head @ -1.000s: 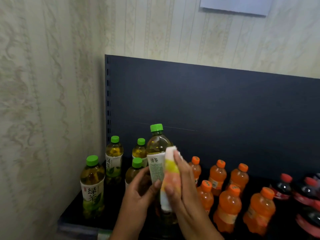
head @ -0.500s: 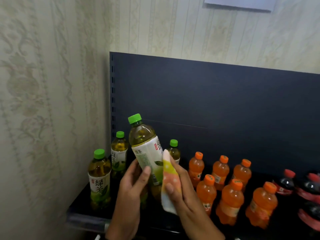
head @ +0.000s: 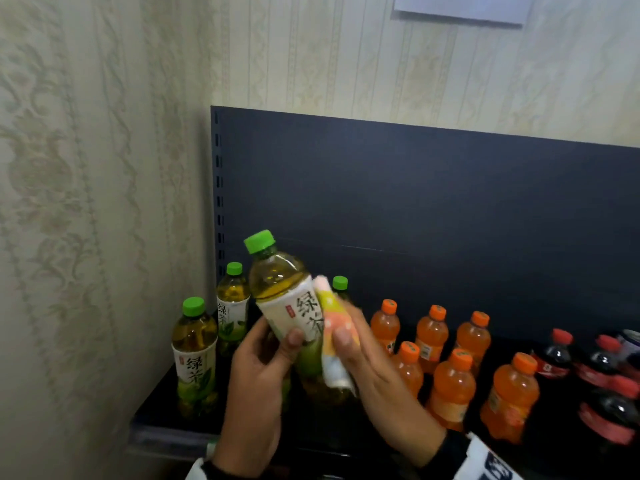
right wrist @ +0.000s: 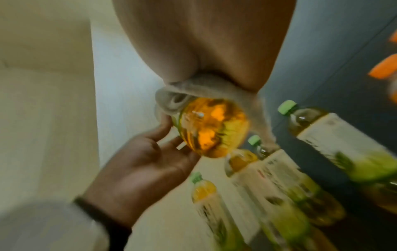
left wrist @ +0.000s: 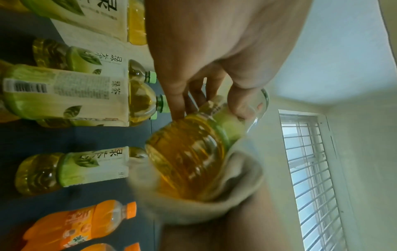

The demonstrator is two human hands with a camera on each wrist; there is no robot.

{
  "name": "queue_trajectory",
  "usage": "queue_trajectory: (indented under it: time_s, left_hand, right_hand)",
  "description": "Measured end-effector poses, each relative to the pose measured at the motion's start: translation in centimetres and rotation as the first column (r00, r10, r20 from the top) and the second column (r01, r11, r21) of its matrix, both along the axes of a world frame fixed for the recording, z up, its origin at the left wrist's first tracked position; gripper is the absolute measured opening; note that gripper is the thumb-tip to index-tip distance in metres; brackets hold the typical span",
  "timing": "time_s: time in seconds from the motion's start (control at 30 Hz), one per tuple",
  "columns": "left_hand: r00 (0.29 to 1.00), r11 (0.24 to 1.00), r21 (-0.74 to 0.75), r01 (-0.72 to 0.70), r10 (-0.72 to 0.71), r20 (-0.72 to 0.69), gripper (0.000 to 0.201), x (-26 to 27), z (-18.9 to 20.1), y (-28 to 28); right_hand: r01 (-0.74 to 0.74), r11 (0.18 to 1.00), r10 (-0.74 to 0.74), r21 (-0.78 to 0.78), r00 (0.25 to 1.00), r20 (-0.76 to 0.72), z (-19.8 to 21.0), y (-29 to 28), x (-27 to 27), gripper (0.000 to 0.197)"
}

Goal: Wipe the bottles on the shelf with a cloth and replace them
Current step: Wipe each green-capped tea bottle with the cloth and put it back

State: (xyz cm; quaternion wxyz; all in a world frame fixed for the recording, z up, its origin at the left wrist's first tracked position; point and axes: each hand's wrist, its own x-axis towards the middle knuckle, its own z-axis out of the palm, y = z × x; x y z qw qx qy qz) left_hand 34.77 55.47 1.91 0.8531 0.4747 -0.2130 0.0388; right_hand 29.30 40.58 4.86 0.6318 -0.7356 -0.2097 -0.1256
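Observation:
A green tea bottle (head: 284, 299) with a green cap is lifted above the dark shelf (head: 159, 407), tilted to the left. My left hand (head: 270, 355) grips its lower label, thumb in front. My right hand (head: 349, 344) holds a yellow, orange and white cloth (head: 332, 327) wrapped against the bottle's right side. From the left wrist, the bottle's base (left wrist: 189, 163) shows with the cloth (left wrist: 242, 169) cupped around it and my left fingers (left wrist: 182, 101) on the label. The right wrist view shows the base (right wrist: 212, 127), the cloth (right wrist: 189, 91) and my left hand (right wrist: 159, 161).
Three more green tea bottles (head: 195, 355) stand at the shelf's left end by the wallpapered wall. Several orange soda bottles (head: 450, 386) fill the middle, dark cola bottles (head: 602, 382) the right. A dark back panel (head: 415, 202) rises behind them.
The held bottle has tipped from upright to leaning left and been turned, so its label's front now faces me. The cloth has slid along its right side. The view has shifted.

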Motion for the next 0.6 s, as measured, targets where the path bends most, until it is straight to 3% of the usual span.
queue_trajectory:
  time_s: [0.1, 0.2, 0.3, 0.5, 0.6]
  left_hand:
    - [0.999, 0.995, -0.084, -0.047, 0.046, -0.006, 0.049, 0.2, -0.2, 0.2]
    - [0.997, 0.995, -0.077, -0.06, 0.063, 0.038, 0.05, -0.3, -0.5, -0.9]
    - [0.974, 0.982, 0.04, -0.185, 0.178, 0.143, 0.038, -0.2, -0.2, -1.7]
    - [0.942, 0.932, 0.211, -0.294, 0.245, 0.23, 0.052, 1.0, -0.9, -2.6]
    - [0.92, 0.864, 0.347, -0.363, 0.274, 0.28, 0.041, 1.5, -2.7, -3.7]
  right_hand:
    - [0.08, 0.98, -0.048, 0.183, 0.983, -0.176, -1.4, -0.1, -0.1, 0.04]
    - [0.198, 0.884, -0.035, 0.423, 0.931, -0.362, -1.4, -0.9, 0.9, 0.039]
    - [0.291, 0.87, -0.114, 0.398, 0.904, -0.412, -1.4, -1.5, 0.9, 0.038]
    - [0.378, 0.899, -0.287, 0.223, 0.891, -0.352, -2.1, -4.6, -1.1, 0.042]
    - [0.45, 0.832, -0.343, 0.325, 0.877, -0.336, -0.7, -6.4, -1.9, 0.039]
